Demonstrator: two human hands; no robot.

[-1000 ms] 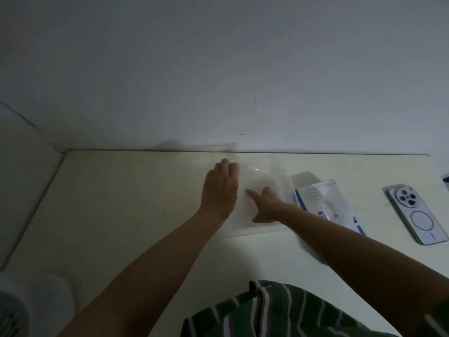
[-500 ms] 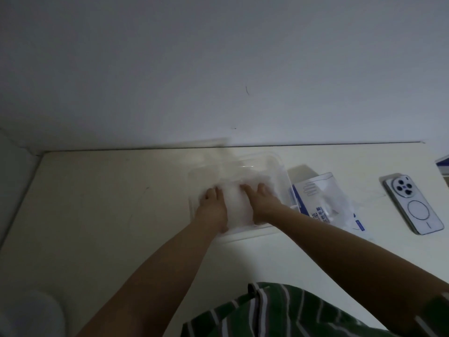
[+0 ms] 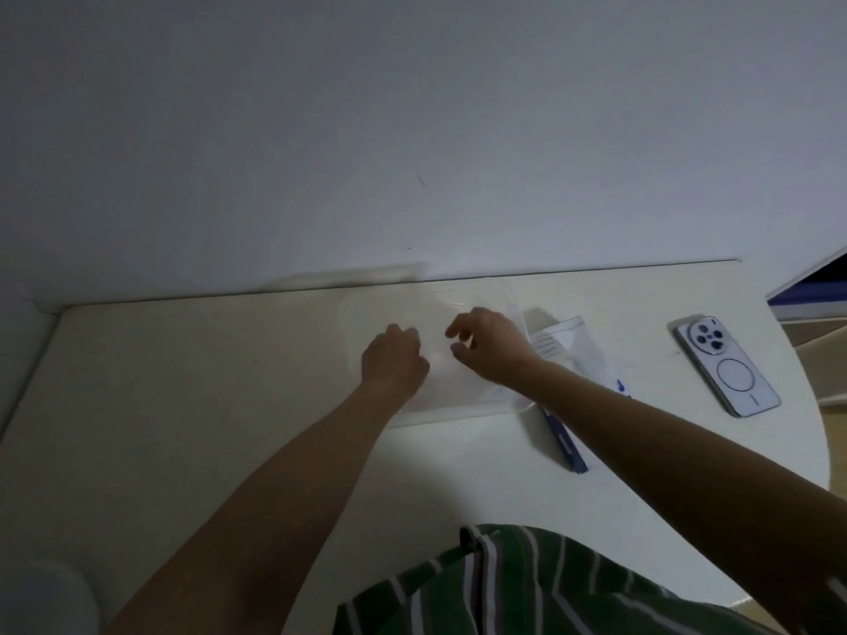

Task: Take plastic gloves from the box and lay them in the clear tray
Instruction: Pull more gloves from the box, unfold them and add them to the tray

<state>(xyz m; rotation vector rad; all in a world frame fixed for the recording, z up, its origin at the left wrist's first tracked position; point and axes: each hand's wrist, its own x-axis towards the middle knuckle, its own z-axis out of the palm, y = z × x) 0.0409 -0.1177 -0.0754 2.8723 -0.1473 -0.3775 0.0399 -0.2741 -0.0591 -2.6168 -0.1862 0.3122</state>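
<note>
My left hand (image 3: pixel 394 359) curls over the tray (image 3: pixel 353 313), gripping film or not I cannot tell; my right hand (image 3: pixel 490 346) has its fingers apart. I should press the gloves (image 3: pixel 442 380) flat, gently, inside the rim.

The left hand (image 3: pixel 394 359) hides its own fingers and part of the clear plastic tray (image 3: pixel 350 313). The thin gloves (image 3: pixel 451 382) inside blur into it. The right forearm (image 3: pixel 618 419) covers part of the white-and-blue box (image 3: pixel 561 336), whose print is too small to read.
</note>
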